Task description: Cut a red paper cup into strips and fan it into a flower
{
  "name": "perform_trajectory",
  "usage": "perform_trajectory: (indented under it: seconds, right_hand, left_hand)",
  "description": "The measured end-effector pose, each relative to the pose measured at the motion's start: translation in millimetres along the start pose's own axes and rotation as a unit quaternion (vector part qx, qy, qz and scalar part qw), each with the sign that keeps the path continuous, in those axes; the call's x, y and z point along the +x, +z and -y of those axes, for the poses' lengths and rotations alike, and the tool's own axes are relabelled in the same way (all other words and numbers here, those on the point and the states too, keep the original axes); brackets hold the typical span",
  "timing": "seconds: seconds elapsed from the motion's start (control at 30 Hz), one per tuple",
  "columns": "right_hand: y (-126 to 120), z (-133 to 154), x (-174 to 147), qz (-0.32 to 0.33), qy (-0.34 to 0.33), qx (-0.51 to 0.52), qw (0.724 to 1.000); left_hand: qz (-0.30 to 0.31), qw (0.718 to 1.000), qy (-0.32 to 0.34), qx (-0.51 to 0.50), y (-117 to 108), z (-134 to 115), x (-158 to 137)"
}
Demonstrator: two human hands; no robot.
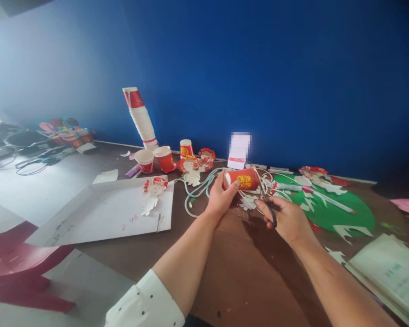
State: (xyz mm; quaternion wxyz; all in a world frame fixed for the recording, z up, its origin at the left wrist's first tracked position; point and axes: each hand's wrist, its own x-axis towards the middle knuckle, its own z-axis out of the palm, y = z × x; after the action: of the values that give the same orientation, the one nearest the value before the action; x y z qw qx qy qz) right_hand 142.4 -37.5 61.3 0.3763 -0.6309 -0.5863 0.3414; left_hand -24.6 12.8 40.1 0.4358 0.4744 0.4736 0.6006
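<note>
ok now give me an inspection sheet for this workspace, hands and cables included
Surface: brown tabletop, strewn with paper scraps.
Job's things: red paper cup held sideways; scissors at its right end, contact unclear.
Clutter: leaning stack of cups, white board, green sheet with a pink-and-white pen on it.
Hands: fingers of the left hand hold the cup; the right hand holds the scissors.
Cables: pale cord looped beside the left hand; dark cables at far left.
Surroundings: blue wall behind, pink-red seat at lower left.
</note>
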Motion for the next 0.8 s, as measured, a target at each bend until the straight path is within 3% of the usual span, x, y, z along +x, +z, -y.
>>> perform_trajectory:
  seconds: [0.1, 0.3, 0.5, 0.8]
  right_hand:
    - [1, 2, -1, -0.001, -0.002, -0.008, 1.0]
    - [5, -7, 2, 0.019, -0.005, -0.011, 1.0]
    - [4, -16, 7, 0.003, -0.008, -0.016, 1.0]
    - [1, -2, 0, -0.023, -0.018, -0.039, 0.999]
  left_hand:
    - [0.013, 0.999, 0.028, 0.008, 1, 2, 1]
    - [-0.001, 0.998, 0.01, 0.055, -2, 0, 1]
    - [0.013, 0.99, 0.062, 0.125, -2, 5, 0]
    - [0.019, 0.984, 0.107, 0.139, -1, 0, -4]
